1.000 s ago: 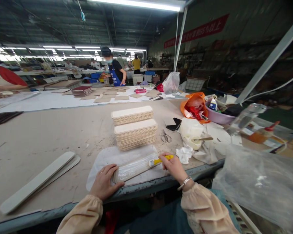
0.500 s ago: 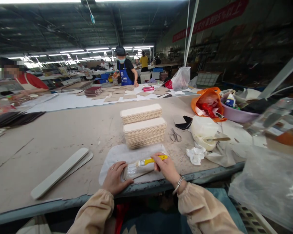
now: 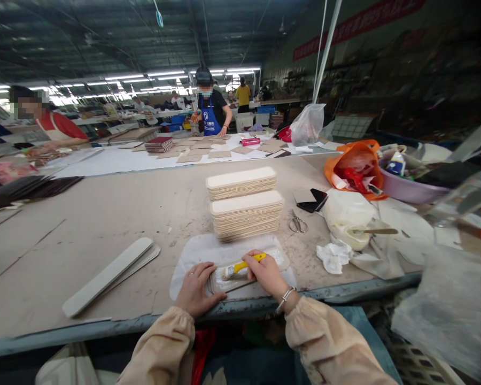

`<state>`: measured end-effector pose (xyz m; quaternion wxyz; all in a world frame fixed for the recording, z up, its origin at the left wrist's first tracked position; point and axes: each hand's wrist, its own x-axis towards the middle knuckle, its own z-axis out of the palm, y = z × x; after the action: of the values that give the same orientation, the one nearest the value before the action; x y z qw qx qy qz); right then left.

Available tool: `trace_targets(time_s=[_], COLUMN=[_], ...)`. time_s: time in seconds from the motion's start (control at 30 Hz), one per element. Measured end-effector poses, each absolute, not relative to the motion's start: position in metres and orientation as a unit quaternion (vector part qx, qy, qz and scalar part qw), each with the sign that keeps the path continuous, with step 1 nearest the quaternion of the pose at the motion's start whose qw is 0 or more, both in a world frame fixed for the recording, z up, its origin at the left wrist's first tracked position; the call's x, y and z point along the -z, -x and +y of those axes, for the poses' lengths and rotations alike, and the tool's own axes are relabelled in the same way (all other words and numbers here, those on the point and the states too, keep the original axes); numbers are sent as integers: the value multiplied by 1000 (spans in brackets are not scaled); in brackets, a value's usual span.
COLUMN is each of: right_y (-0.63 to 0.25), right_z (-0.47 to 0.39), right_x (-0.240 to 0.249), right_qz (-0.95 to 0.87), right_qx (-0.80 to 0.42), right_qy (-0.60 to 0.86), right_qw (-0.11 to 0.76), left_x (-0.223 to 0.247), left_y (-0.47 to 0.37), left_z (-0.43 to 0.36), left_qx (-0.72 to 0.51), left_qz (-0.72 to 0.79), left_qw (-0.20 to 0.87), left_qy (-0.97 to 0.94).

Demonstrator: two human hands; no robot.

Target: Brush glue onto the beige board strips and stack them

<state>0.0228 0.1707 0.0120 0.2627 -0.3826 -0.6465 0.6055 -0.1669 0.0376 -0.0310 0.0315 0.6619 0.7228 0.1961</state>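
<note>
My right hand (image 3: 263,271) is closed round the yellow handle of a paintbrush (image 3: 244,263). Its pale bristles touch a long, rounded panel (image 3: 240,277), whose top looks wet and glossy. At the panel's left end rests my left hand (image 3: 196,289), thumb spread from the fingers along the near edge. Beneath the panel lies a white sheet (image 3: 181,262). Just behind it stand two stacks of rounded, cream-topped panels, a nearer stack (image 3: 246,216) and a farther stack (image 3: 241,182). The middle of the panel is partly covered by my right hand.
Two long pale strips (image 3: 108,278) lie at the left. Toward the right are scissors (image 3: 298,222), a black phone-like object (image 3: 316,202), crumpled paper (image 3: 334,256), a whitish tub (image 3: 348,214) with a flat stick and an orange bag (image 3: 350,166). Co-workers stand beyond the table.
My right hand and the brush have swept left along the panel, toward my left hand. The whole scene sits slightly farther right as the head view has turned.
</note>
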Motion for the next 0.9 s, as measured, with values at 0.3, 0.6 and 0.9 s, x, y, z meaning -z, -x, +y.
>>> trace_targets(time_s=[0.3, 0.6, 0.9], right_y=[-99, -155, -144], right_z=[213, 237, 229], right_x=[-23, -27, -27], right_qz=[-652, -533, -573], right_qx=[-493, -497, -509], right_qy=[466, 492, 487], right_qw=[339, 476, 418], left_x=[33, 39, 39], left_y=[168, 173, 173], left_z=[37, 38, 38], left_qx=[-201, -192, -180], left_qz=[718, 716, 720], left_qw=[14, 3, 5], left_qy=[-667, -672, -670])
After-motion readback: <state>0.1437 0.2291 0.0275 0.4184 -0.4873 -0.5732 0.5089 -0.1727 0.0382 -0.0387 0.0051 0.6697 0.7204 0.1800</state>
